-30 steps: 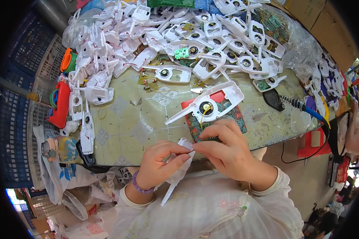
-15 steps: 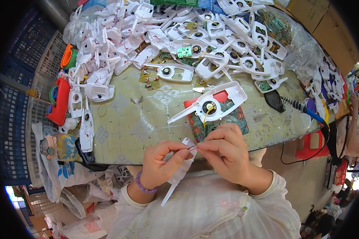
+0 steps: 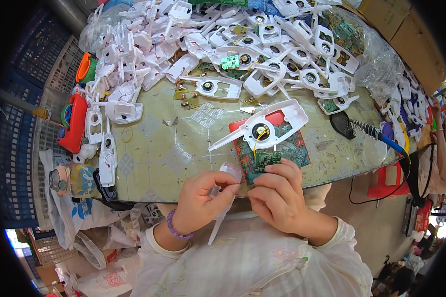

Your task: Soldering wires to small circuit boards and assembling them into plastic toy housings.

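With left hand (image 3: 205,195), gripping white plastic shell (image 3: 230,171) at near edge of table (image 3: 156,166); with right hand (image 3: 283,198) half-curled near green circuit board (image 3: 265,159), hold unclear; expect light, stiff, slick; grip by broad body.

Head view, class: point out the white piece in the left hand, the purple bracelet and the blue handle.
White piece (image 3: 231,171), head view: on its wide upper end.
Purple bracelet (image 3: 175,233), head view: on its lower beads.
Blue handle (image 3: 391,143), head view: about midway along its length.
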Available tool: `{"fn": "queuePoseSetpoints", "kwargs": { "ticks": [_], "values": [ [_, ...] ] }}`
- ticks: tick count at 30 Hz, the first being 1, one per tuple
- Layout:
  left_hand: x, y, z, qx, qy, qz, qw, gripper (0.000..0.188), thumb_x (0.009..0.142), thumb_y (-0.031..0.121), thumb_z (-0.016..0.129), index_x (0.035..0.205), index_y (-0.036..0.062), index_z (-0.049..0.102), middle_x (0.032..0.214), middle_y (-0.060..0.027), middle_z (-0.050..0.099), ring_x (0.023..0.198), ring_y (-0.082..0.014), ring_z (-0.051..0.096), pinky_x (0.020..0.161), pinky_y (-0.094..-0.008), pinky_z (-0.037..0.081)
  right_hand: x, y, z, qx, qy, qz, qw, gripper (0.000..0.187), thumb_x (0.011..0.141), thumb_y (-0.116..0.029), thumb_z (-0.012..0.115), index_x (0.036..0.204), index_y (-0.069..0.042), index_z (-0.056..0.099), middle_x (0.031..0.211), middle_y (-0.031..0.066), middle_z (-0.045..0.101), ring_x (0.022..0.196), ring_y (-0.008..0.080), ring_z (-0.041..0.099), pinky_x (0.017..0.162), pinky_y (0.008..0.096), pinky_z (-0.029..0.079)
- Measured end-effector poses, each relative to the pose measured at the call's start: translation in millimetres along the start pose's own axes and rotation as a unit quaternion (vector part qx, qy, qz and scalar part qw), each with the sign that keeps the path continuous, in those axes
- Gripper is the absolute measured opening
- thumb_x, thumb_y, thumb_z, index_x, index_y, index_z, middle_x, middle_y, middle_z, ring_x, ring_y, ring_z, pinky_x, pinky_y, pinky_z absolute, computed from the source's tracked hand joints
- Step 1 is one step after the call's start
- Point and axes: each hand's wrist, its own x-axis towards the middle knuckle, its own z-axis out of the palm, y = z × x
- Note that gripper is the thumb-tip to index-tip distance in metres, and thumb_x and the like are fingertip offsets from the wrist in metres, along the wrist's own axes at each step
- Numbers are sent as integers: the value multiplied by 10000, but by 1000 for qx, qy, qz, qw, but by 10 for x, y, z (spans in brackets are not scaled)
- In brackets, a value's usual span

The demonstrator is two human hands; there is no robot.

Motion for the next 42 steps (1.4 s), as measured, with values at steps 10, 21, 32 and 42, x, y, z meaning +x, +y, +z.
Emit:
{"fn": "queuePoseSetpoints", "kwargs": {
  "ticks": [10, 21, 32, 42],
  "values": [
    [164, 70, -12, 179, -9, 140, 974, 129, 771, 58, 677, 894, 67, 638, 826, -57, 635, 746, -234, 589, 696, -320, 441, 129, 213, -181, -56, -12, 122, 991, 413, 651, -117, 775, 1030, -46, 626, 960, 92, 582, 914, 298, 521, 807, 394, 409],
    [247, 156, 167, 295, 7, 226, 928, 206, 698, 54, 730, 887, 82, 654, 800, -44, 636, 691, -224, 574, 665, -335, 441, 245, 499, -363, 44, -83, 118, 989, 354, 723, -128, 718, 1057, -75, 612, 1015, 74, 613, 981, 291, 537, 880, 403, 389],
    [521, 282, 125, 410, -58, 370, 832, 194, 663, 68, 710, 845, 55, 645, 990, -49, 624, 875, -235, 629, 712, -343, 516, 224, 515, -368, 93, -81, 134, 983, 437, 714, -125, 731, 1118, -66, 576, 1006, 93, 595, 996, 306, 523, 898, 416, 379],
    [616, 234, 74, 408, -113, 381, 822, 188, 674, 80, 693, 847, 35, 636, 1020, -71, 641, 1001, -248, 635, 780, -340, 544, 194, 555, -347, 90, -81, 137, 983, 456, 729, -129, 719, 1154, -73, 564, 1027, 102, 589, 1027, 305, 513, 923, 420, 368]
  ]
}}
